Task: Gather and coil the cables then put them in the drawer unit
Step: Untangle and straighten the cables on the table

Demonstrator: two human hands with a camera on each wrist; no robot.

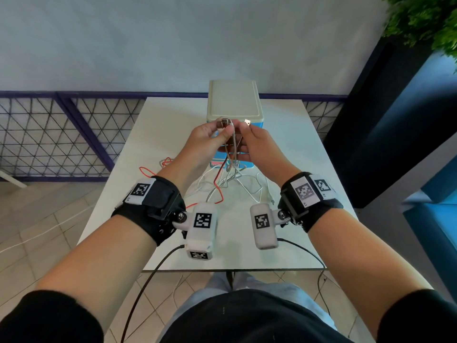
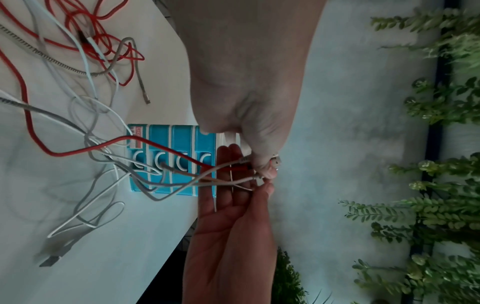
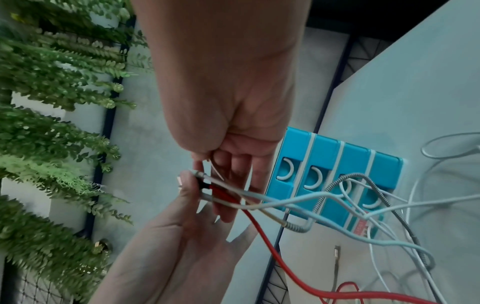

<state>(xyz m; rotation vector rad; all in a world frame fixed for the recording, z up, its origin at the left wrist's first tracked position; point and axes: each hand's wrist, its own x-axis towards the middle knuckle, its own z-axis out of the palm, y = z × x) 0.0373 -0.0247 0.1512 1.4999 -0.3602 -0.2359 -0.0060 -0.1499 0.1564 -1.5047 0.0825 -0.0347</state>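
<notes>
I hold both hands up over the white table [image 1: 284,149], in front of the blue drawer unit [image 1: 235,102]; my left hand [image 1: 205,137] pinches a bunch of cable ends [image 1: 223,123], fingers clamped on them; my right hand [image 1: 257,142] pinches one white plug [image 1: 247,122] between thumb and forefinger, its other fingers straight; the red cable [image 1: 217,179] and the white cables [image 1: 249,186] hang from my hands down to a loose tangle on the table.

Office lounge (white table [image 1: 284,231], greenery [image 1: 420,18])
</notes>
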